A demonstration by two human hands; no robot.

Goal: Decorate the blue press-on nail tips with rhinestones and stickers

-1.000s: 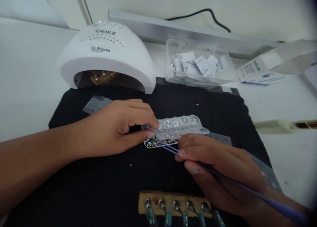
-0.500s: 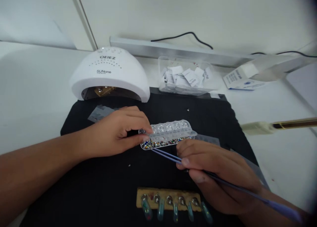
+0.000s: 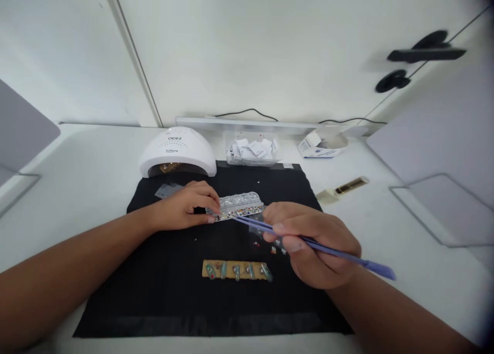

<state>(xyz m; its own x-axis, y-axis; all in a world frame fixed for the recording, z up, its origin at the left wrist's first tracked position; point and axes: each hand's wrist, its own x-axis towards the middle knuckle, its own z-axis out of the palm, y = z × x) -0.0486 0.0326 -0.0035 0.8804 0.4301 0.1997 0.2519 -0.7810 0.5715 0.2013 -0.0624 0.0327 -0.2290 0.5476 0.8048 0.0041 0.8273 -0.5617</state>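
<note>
Head view: we are steadying the clear rhinestone box (image 3: 235,206) with our left hand (image 3: 184,207), the fingers (image 3: 210,219) pinched on its left end, thumb below and forefinger above. The box is lying on the black mat (image 3: 162,292), just ahead of the middle, near the white nail lamp (image 3: 177,157). Our right hand (image 3: 312,243) is gripping purple tweezers (image 3: 309,242), fingers closed round the shaft, the tips resting at the near edge of the box; whether the tips are parted we cannot tell. A few loose stones (image 3: 273,249) are lying on the mat beneath that hand. The nail-tip holder (image 3: 235,269) is sitting nearer to us, well apart from the box.

Judgement: we are advising a flat, firmly held box, a shallow tweezer angle and light pressure, so that stones are not flicked out.
</note>
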